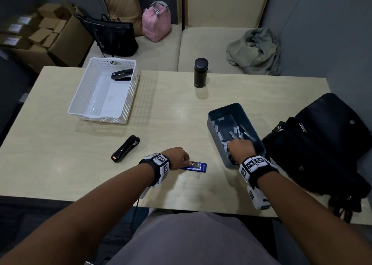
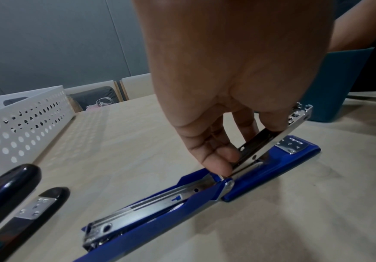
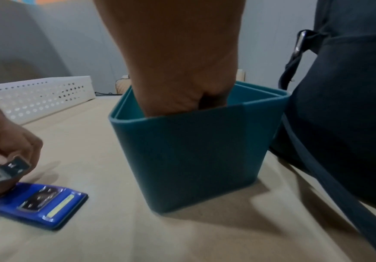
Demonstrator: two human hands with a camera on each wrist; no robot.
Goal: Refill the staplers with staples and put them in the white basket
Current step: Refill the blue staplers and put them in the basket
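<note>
Blue stapler (image 2: 247, 179) being held open on the table (image 1: 60, 143) — staples (image 1: 224, 145) being reached for.

Its metal magazine is being pinched by the left hand (image 2: 231, 85). The right hand (image 1: 239, 148) is being dipped into the teal bin (image 3: 193, 156) — fingers hidden there in the wrist view, grip impossible to tell. One black stapler (image 1: 122, 75) is lying in the white basket (image 1: 80, 103).

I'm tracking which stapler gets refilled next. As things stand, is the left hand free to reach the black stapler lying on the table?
Probably not yet. The left hand is pinching the blue stapler open; the black stapler lies unobstructed just to its left.
</note>
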